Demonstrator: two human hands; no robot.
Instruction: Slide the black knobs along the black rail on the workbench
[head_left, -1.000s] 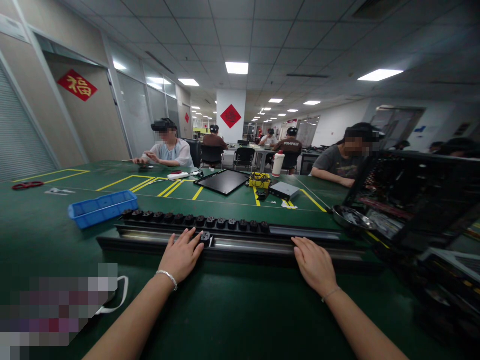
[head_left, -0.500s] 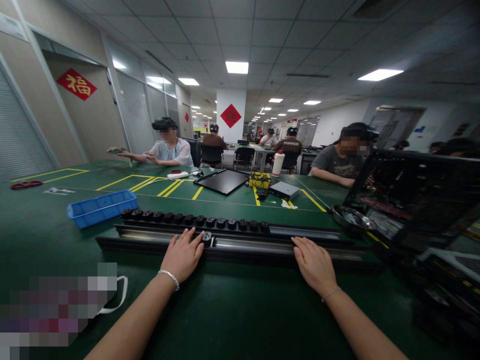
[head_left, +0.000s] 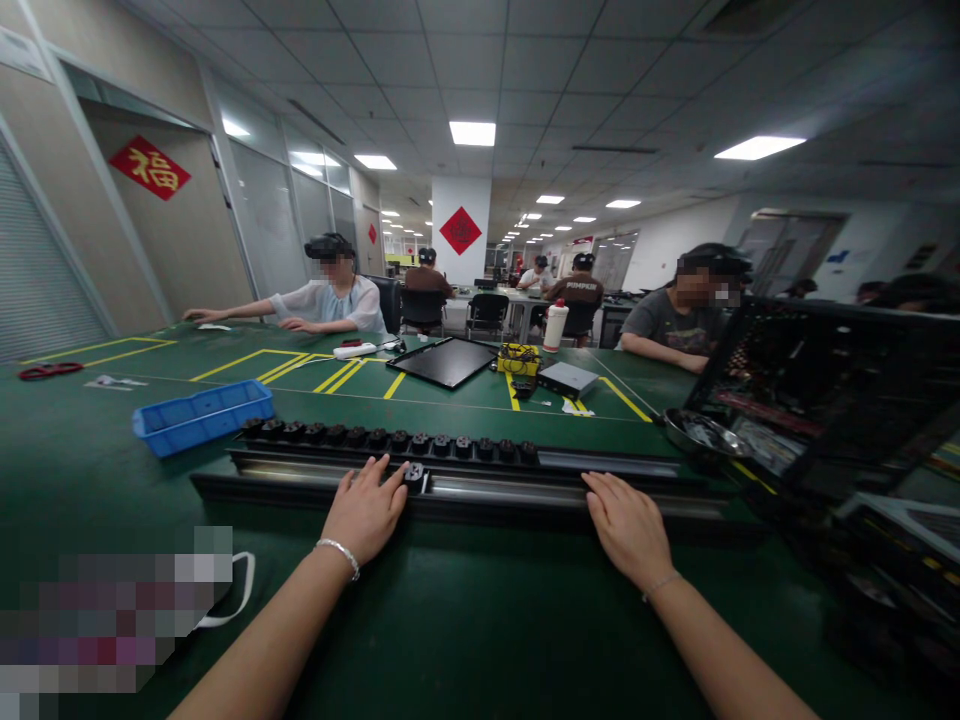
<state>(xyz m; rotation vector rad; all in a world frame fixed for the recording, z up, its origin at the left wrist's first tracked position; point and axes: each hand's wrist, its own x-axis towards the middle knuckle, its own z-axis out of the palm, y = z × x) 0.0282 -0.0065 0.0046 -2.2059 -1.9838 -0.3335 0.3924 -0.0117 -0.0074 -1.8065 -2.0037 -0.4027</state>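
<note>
A long black power track (head_left: 510, 493) with a shiny channel lies across the table in front of me. My left hand (head_left: 366, 515) rests on it left of the middle, fingers spread, beside a single black socket module (head_left: 415, 477) seated in the channel. The index fingertip is close to the module; whether it touches cannot be made out. Farther right, my right hand (head_left: 631, 532) lies with outstretched fingers on the same track and holds nothing. Just behind runs a second black track (head_left: 615, 465), with a row of several black socket modules (head_left: 420, 443) along its left part.
Left of the tracks is a blue bin (head_left: 206, 418). A metal bowl (head_left: 705, 436) and an open computer case (head_left: 817, 390) stand at the right. Beyond are a flat black panel (head_left: 444, 362), a grey box (head_left: 568, 380) and a white bottle (head_left: 555, 327). Co-workers sit across the table.
Both my hands and the tracks stay put. Across the table at left, a co-worker has lowered their hands, one reaching out onto the tabletop.
</note>
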